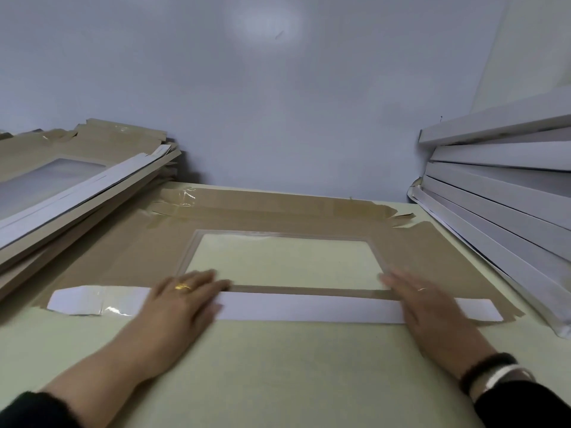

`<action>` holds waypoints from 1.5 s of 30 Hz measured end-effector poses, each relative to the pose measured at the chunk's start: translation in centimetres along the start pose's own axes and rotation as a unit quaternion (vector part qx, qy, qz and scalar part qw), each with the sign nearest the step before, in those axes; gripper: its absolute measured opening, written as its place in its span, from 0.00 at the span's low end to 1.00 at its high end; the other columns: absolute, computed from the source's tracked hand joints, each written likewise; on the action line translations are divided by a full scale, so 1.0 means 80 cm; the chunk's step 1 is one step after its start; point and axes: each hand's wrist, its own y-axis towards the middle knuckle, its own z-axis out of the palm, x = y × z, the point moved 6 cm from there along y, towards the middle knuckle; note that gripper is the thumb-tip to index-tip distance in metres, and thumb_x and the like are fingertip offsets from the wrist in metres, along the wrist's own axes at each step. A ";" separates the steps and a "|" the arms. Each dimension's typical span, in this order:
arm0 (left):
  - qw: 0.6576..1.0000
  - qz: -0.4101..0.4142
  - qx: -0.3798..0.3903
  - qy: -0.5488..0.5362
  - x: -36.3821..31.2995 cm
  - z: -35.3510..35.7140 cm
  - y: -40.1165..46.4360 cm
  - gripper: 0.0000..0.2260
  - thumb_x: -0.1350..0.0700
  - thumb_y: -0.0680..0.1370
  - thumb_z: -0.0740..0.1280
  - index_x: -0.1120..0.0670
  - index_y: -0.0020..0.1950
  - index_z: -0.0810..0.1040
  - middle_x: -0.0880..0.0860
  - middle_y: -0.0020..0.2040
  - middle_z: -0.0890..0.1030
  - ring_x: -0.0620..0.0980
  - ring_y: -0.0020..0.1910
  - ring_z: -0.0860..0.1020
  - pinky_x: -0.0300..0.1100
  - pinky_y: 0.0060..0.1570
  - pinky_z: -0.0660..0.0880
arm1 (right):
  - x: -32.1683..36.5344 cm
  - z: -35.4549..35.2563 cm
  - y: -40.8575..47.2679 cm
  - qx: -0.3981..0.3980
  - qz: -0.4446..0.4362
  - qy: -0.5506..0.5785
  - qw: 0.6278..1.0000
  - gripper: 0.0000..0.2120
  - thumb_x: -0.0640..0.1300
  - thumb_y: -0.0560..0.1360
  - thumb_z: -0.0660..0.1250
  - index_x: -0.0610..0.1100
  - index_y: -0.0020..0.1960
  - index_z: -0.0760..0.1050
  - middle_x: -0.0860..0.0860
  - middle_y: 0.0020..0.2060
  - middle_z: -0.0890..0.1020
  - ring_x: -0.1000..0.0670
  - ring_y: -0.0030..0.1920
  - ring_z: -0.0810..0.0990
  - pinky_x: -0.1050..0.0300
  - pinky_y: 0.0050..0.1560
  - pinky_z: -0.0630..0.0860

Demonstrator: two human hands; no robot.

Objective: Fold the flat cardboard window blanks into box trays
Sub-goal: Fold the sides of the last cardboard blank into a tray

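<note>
Two hands (182,304) (423,307), one blank (129,251)

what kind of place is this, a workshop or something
Likely a small packaging workbench: a stack of flat blanks at left, a pile of folded white trays at right, and both hands pressing a flap down on one window blank.

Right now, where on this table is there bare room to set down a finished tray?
Bare table shows in front of the blank, between the forearms. A thin strip runs between the blank and the tray stack on the right. The left is crowded by the blank pile. Both hands, left and right, press the near flap.
</note>
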 end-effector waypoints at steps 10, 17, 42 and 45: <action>0.997 -0.013 0.076 0.006 -0.037 0.034 0.017 0.22 0.41 0.80 0.43 0.39 0.75 0.46 0.37 0.75 0.44 0.40 0.74 0.41 0.41 0.71 0.38 | 0.130 0.035 0.006 0.086 -0.140 0.111 0.980 0.23 0.57 0.80 0.49 0.59 0.74 0.51 0.66 0.72 0.48 0.63 0.72 0.43 0.62 0.71 0.37; 0.985 -0.159 0.069 0.014 0.063 0.002 0.007 0.21 0.43 0.81 0.45 0.38 0.74 0.50 0.41 0.76 0.47 0.44 0.75 0.46 0.45 0.72 0.43 | 0.029 0.033 0.009 0.097 0.006 0.082 0.992 0.23 0.58 0.80 0.46 0.60 0.73 0.50 0.62 0.74 0.48 0.60 0.73 0.44 0.59 0.71 0.42; 0.979 0.138 -0.118 0.090 -0.093 -0.033 0.001 0.19 0.43 0.75 0.55 0.51 0.41 0.82 0.49 0.40 0.80 0.51 0.36 0.78 0.40 0.37 0.65 | 0.121 -0.038 -0.016 -0.239 -0.219 -0.071 0.943 0.21 0.46 0.79 0.52 0.45 0.31 0.75 0.50 0.28 0.75 0.48 0.27 0.74 0.57 0.28 0.68; 0.965 0.178 -0.113 0.155 -0.122 -0.025 0.002 0.13 0.59 0.68 0.55 0.50 0.26 0.73 0.48 0.30 0.74 0.48 0.28 0.72 0.36 0.25 0.64 | 0.143 -0.043 -0.025 -0.271 -0.231 -0.109 0.928 0.18 0.44 0.77 0.54 0.46 0.30 0.72 0.50 0.28 0.73 0.47 0.27 0.71 0.55 0.33 0.61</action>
